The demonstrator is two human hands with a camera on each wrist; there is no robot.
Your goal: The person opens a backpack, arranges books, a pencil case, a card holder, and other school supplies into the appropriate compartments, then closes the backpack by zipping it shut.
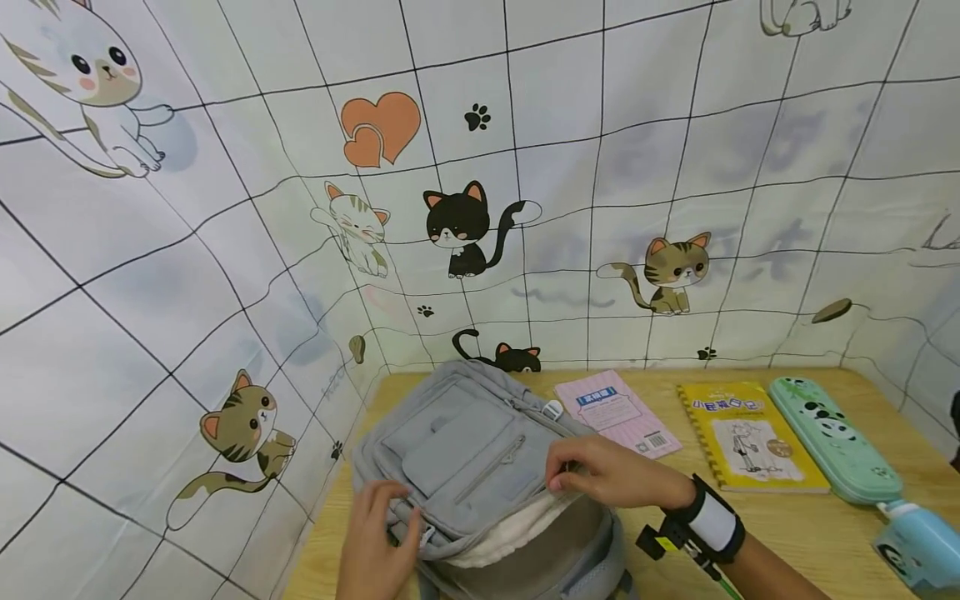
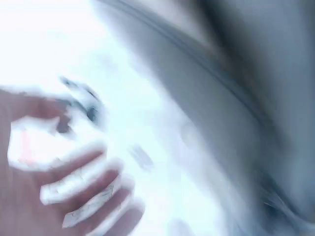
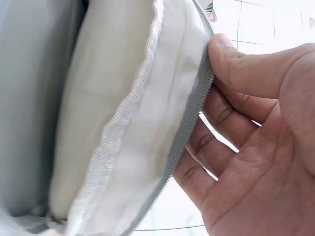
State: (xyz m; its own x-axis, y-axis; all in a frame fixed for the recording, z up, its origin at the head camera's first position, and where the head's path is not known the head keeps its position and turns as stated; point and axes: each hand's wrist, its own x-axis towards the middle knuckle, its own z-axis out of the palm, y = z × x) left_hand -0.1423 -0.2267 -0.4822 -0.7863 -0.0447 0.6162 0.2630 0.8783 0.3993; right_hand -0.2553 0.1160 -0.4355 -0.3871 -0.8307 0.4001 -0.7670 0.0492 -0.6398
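A grey backpack (image 1: pixel 468 454) lies on the table with its main compartment unzipped and its front panel uppermost. My right hand (image 1: pixel 611 471) pinches the zippered edge of the opening on its right side. In the right wrist view, the thumb (image 3: pixel 231 59) presses that edge against the fingers, beside the pale inner lining (image 3: pixel 170 113). At the bag's lower left edge is my left hand (image 1: pixel 378 533), fingers loosely bent. Strong blur and glare fill the left wrist view, where the left hand's fingers (image 2: pixel 93 187) appear apart from the grey fabric (image 2: pixel 197 93).
Right of the bag lie a pink booklet (image 1: pixel 618 412), a yellow spiral notebook (image 1: pixel 750 437) and a green panda pencil case (image 1: pixel 832 437). A blue bottle (image 1: pixel 922 542) is at the right edge. A cat-patterned sheet (image 1: pixel 555 250) hangs behind the wooden table (image 1: pixel 795 525).
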